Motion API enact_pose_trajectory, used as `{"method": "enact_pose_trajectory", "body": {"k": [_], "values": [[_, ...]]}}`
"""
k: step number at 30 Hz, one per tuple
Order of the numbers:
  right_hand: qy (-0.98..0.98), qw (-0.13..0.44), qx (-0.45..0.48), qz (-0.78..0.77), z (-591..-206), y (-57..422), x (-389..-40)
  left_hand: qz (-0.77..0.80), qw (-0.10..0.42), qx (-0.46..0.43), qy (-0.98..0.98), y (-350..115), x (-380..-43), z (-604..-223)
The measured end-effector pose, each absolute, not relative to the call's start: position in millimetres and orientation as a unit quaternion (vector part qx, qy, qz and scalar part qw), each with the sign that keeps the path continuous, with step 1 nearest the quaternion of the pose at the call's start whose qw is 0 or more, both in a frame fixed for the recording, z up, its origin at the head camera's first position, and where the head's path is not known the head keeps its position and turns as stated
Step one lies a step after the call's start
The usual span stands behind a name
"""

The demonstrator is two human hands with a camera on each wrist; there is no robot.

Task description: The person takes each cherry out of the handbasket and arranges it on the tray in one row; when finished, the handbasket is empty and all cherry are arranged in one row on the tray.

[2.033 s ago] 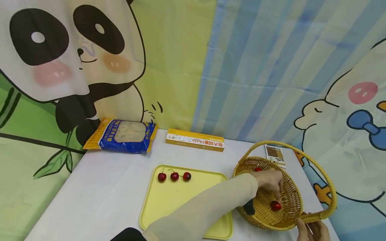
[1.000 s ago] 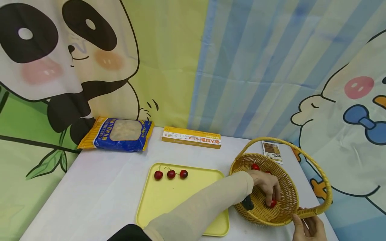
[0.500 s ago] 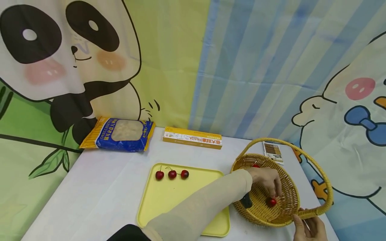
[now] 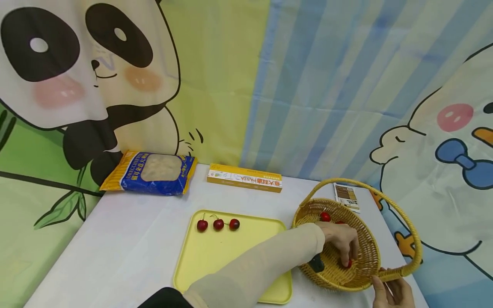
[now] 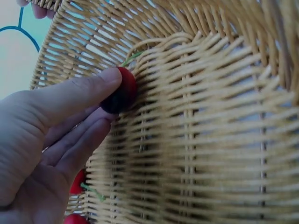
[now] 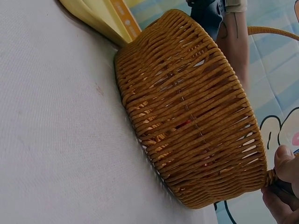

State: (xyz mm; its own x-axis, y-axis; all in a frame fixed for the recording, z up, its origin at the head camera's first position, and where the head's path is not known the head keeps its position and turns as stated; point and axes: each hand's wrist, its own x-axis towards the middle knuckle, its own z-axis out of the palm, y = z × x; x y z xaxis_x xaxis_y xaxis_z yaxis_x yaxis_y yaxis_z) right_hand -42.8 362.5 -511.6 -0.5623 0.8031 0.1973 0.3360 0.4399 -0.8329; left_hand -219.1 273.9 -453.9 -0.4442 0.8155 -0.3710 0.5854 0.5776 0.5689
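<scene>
My left hand (image 4: 343, 240) reaches down into a woven basket (image 4: 370, 246) on the right of the table. Between thumb and fingers it pinches a dark red cherry (image 5: 126, 88), whose green stem shows in the left wrist view; in the head view the fingers mostly cover this cherry (image 4: 349, 264). Further cherries lie in the basket, one bright red cherry (image 4: 325, 217) near its far side and another partly behind the hand. My right hand (image 4: 393, 293) grips the basket at the near foot of its arched handle (image 4: 414, 239), thumb on top.
Left of the basket lies a yellow tray (image 4: 204, 256) with three cherries (image 4: 218, 224) in a row, my left sleeve (image 4: 262, 265) crossing over it. Behind stand a blue-and-yellow pasta bag (image 4: 154, 173), a pasta box (image 4: 244, 178) and a small printed packet (image 4: 347, 197) beside the basket.
The left hand's fingers have closed around the cherry on the basket floor, which earlier showed plainly beside the fingertips. The right hand keeps its grip, and the tray's cherries have not moved.
</scene>
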Motion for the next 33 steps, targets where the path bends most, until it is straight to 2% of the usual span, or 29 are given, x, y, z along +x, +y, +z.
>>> {"method": "enact_pose_trajectory", "body": {"k": [14, 23, 33], "values": [[-0.793, 0.295, -0.356, 0.397, -514.0, 356.4, -37.5, 0.228, 0.300, 0.407, 0.832, 252.8, -223.6, -441.5], [-0.797, 0.282, -0.362, 0.394, -504.1, 358.8, -43.0, 0.292, 0.299, 0.406, 0.813, 219.2, -240.5, -409.6], [-0.793, 0.283, -0.374, 0.389, -504.7, 358.2, -44.0, 0.332, 0.276, 0.416, 0.800, 178.8, -252.1, -412.7]]}}
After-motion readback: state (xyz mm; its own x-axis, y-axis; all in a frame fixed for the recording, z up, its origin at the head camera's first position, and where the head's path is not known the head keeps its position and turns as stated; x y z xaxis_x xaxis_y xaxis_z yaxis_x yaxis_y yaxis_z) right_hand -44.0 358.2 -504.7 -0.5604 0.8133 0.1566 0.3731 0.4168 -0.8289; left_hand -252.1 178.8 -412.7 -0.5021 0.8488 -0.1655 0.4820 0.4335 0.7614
